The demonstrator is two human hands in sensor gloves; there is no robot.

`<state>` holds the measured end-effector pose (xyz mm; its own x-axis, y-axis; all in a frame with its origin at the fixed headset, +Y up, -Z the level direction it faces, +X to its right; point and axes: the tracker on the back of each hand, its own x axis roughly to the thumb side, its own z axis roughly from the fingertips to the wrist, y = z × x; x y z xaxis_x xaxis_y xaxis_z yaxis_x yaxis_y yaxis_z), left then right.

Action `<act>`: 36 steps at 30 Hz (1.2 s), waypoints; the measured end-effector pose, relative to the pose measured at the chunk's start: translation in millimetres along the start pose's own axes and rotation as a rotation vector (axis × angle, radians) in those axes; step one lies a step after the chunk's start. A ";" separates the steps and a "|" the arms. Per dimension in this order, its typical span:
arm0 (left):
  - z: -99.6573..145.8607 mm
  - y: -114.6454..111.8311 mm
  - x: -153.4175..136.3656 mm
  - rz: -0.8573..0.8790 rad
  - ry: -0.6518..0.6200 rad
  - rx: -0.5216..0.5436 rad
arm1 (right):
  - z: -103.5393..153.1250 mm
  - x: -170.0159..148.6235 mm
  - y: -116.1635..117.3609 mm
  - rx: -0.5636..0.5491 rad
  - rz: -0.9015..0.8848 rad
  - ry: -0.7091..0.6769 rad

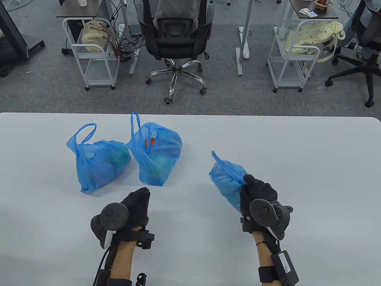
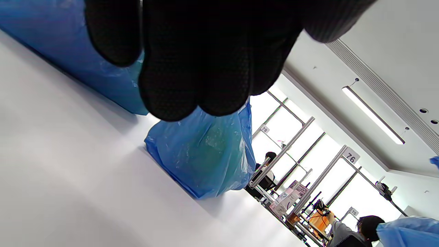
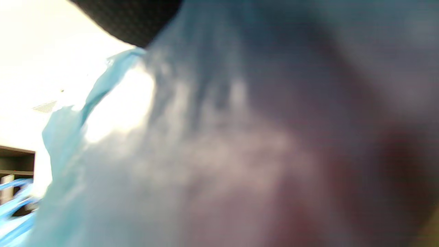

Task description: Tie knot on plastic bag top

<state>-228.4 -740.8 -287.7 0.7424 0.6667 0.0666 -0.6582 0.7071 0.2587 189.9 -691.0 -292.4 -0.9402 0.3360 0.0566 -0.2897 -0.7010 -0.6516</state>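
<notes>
Three blue plastic bags are on the white table (image 1: pixel 297 143). My right hand (image 1: pixel 253 186) grips the right blue bag (image 1: pixel 226 178) from its near side, and a twisted strip of the bag's top pokes up at the far end. In the right wrist view, blurred blue plastic (image 3: pixel 205 137) fills the frame under the glove (image 3: pixel 130 20). My left hand (image 1: pixel 142 194) holds nothing, its fingers together and pointing at the middle bag (image 1: pixel 157 155), a little short of it. The left bag (image 1: pixel 98 164) stands with its handle loops up. The left wrist view shows my fingers (image 2: pixel 192 68) above two bags (image 2: pixel 202 154).
Beyond the table's far edge are a black office chair (image 1: pixel 175 35), two white carts (image 1: pixel 92 53) (image 1: pixel 293 56) and desk legs. The left wrist view shows people seated at desks (image 2: pixel 363 226) in the background.
</notes>
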 end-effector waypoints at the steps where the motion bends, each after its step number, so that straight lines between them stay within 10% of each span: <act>1: 0.0 -0.4 0.0 0.001 0.000 -0.002 | -1.2 -5.1 -5.0 -0.044 0.051 0.013; 18: 0.5 -1.4 0.2 0.010 -0.001 -0.017 | 1.3 -90.5 -9.4 -0.164 0.179 0.356; 36: 0.8 -3.4 1.6 0.014 -0.007 -0.038 | 12.8 -126.2 -1.4 -0.218 -0.120 0.613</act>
<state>-224.9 -742.3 -287.7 0.7340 0.6748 0.0768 -0.6725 0.7064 0.2209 306.6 -740.4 -289.0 -0.6129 0.7459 -0.2606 -0.2822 -0.5147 -0.8096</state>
